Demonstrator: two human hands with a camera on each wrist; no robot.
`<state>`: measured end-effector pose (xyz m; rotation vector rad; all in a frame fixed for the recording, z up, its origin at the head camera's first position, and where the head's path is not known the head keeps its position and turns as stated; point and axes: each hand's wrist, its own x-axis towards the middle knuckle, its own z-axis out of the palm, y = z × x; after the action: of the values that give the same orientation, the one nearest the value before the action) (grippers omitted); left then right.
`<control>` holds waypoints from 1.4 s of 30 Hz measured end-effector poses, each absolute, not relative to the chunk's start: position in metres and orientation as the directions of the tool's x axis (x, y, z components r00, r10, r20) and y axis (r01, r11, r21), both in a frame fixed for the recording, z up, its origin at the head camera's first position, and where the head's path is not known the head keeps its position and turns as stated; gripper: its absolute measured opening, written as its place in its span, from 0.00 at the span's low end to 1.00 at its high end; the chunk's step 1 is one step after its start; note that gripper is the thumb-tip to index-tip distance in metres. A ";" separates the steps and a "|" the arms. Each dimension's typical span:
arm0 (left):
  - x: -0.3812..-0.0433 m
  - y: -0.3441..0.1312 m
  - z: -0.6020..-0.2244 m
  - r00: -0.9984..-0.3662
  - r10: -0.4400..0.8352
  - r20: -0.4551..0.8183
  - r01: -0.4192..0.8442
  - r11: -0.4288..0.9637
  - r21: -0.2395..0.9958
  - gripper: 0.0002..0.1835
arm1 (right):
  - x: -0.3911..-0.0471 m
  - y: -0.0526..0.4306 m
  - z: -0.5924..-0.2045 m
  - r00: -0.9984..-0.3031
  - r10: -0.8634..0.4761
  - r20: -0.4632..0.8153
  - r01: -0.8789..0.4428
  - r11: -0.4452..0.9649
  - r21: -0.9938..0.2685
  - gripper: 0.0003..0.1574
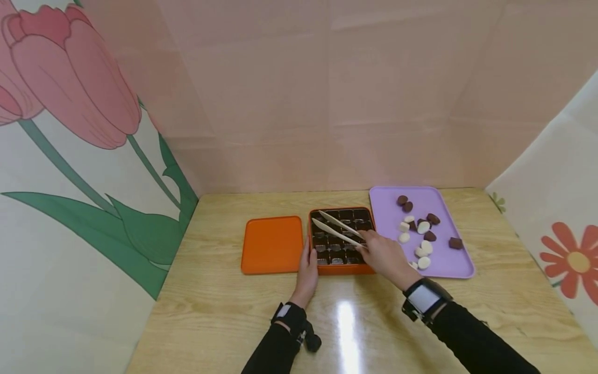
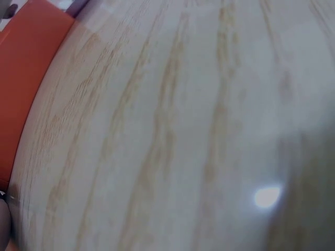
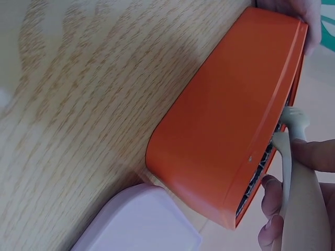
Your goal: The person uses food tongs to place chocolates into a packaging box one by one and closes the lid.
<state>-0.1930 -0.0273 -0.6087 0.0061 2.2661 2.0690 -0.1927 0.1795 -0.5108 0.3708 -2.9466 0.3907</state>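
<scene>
My right hand [image 1: 385, 258] holds a pair of cream-coloured tongs [image 1: 337, 233] over an orange box [image 1: 345, 269]. The tongs' two arms stand apart, their tips above the box's upper left part, and no piece shows between them. Inside the box lies a dark insert [image 1: 337, 254] divided into small compartments. My left hand [image 1: 307, 275] rests against the box's left side near the front corner, its fingers lying fairly straight along it. In the right wrist view, fingers and thumb press the tongs [image 3: 306, 209] beside the box's rim; the tips are partly hidden there.
A flat orange lid [image 1: 272, 245] lies left of the box. On the right, a purple tray [image 1: 388, 208] carries several brown and white pieces that look like chocolates [image 1: 423, 227]. The wooden table [image 1: 210, 306] meets a pink backdrop [image 1: 280, 104] behind.
</scene>
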 end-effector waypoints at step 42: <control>-0.192 -0.032 -0.607 -0.991 0.093 -0.097 -0.090 0.080 0.993 0.30 | -0.086 0.412 -0.523 -0.988 0.027 0.153 -0.010 0.972 -0.235 0.36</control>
<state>-0.1922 -0.0319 -0.6070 0.0035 2.2047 2.0442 -0.0855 0.4122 -0.5225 -0.0129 -2.9650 0.3547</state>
